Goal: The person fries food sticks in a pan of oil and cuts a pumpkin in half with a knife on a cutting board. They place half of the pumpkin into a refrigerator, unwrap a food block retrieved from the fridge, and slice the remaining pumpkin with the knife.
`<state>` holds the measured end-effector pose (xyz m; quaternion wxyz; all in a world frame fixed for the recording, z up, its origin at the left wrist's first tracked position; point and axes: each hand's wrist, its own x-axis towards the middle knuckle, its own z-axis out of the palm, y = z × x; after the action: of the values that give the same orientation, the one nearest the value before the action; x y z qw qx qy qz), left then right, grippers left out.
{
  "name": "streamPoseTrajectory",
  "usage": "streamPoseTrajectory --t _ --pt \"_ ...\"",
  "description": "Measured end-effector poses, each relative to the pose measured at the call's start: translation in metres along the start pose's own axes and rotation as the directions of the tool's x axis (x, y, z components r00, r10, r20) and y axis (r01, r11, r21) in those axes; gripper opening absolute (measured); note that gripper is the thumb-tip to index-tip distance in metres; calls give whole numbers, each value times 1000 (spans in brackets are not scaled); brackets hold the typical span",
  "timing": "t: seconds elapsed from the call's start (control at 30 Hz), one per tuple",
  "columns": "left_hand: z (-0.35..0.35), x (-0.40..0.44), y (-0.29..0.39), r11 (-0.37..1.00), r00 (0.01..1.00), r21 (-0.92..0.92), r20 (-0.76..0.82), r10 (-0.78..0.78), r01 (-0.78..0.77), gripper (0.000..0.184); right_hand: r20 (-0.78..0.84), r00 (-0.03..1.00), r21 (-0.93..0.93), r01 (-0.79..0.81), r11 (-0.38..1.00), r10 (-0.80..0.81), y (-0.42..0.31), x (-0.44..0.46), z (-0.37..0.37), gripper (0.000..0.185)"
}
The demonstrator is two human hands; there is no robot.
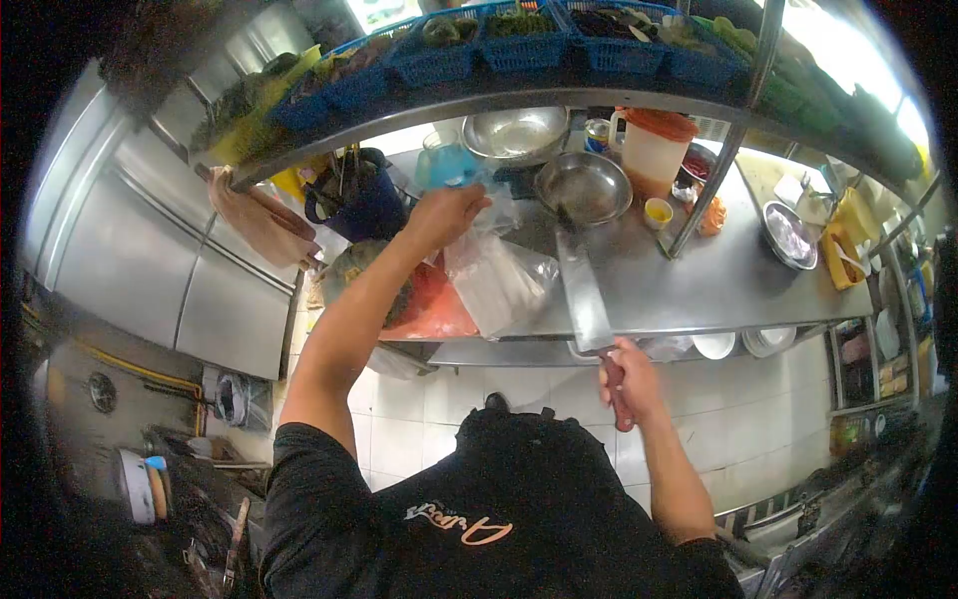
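My right hand [632, 379] is wrapped round the reddish-brown handle of a wide-bladed knife [584, 290], whose blade points away over the steel counter. Over a clear plastic bag [491, 205], my left hand [454, 212] is closed with its fingertips together, and it seems to pinch the bag's top. Below that hand lies a plastic bag of white, flat items [499, 285]. Beside it is a red-orange board or sheet [431, 304], partly under the bag. A metal bowl [584, 190] sits just beyond the blade's tip.
A shelf [479, 98] with blue baskets [519, 50] crosses above the counter [679, 290]. A blue bucket [369, 210] with utensils stands at the left. A lidded pitcher [654, 150], a yellow-filled cup [658, 213] and a shelf post [711, 185] are at the right.
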<state>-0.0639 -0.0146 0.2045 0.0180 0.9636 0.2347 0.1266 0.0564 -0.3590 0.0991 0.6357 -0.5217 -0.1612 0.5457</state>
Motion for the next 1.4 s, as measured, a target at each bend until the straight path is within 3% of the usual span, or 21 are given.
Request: streamPoseTrajectory --t 0.07,0.17,0.3,0.43,0.53,0.6,0.63,0.67,0.7,0.73,0.77,0.83,0.9,1.0,1.07,1.1,1.13,1.2,1.3,1.4 --pt "-1 2 1 998 998 18 20 59 -59 28 97 993 170 -80 982 64 4 1 20 28" --pt "-7 4 8 984 984 38 37 175 -177 24 241 957 157 -201 967 160 5 8 38 32" --pt "5 3 8 919 920 70 -41 390 -387 18 282 941 194 -247 949 188 -4 22 63 24" --pt "-19 2 39 915 917 81 90 389 -396 17 324 930 -85 -155 984 174 -13 96 99 24" --pt "-35 13 39 942 943 114 152 296 -315 18 309 932 -56 -179 982 188 -2 94 105 32" --pt "-41 19 29 947 951 96 85 298 -305 19 387 890 87 -295 952 241 -15 60 106 33" --pt "-42 21 28 951 951 93 127 281 -294 21 427 865 156 -358 921 264 -23 50 106 34" --pt "-39 18 35 952 942 80 190 275 -294 23 321 942 -8 -102 995 99 -3 76 119 30" --pt "-37 18 42 952 931 75 241 273 -298 24 340 935 -60 -85 995 100 2 101 133 28" --pt "-31 18 42 909 907 127 204 368 -397 24 362 927 -117 -57 991 96 0 126 146 27" --pt "-28 24 33 930 926 90 165 338 -356 24 385 918 -173 -27 985 92 3 147 154 26" --pt "-29 33 11 963 958 6 102 268 -270 24 353 930 -92 -71 993 100 3 147 157 27" --pt "-47 32 3 968 970 75 73 233 -238 24 402 896 -13 -201 980 189 -18 102 140 28" --pt "-13 27 0 974 973 76 109 205 -214 23 362 910 -116 -171 979 201 29 149 147 27" --pt "-17 31 29 939 938 144 198 283 -314 24 244 968 -114 -38 993 65 29 175 163 27" --pt "-29 34 30 945 952 149 147 270 -291 23 183 983 -115 24 993 -2 28 183 169 27" --pt "-38 41 26 951 961 148 95 259 -271 23 363 930 -189 125 974 -49 3 161 158 29" --pt "-65 42 28 968 968 96 -71 240 -232 18 321 945 -122 102 987 -58 11 151 129 28" --pt "-66 47 8 939 961 263 -107 256 -221 15 329 930 78 -199 977 163 -19 85 110 24" --pt "-56 52 7 929 943 246 -113 312 -277 13 364 916 284 -283 916 170 -15 66 99 22"
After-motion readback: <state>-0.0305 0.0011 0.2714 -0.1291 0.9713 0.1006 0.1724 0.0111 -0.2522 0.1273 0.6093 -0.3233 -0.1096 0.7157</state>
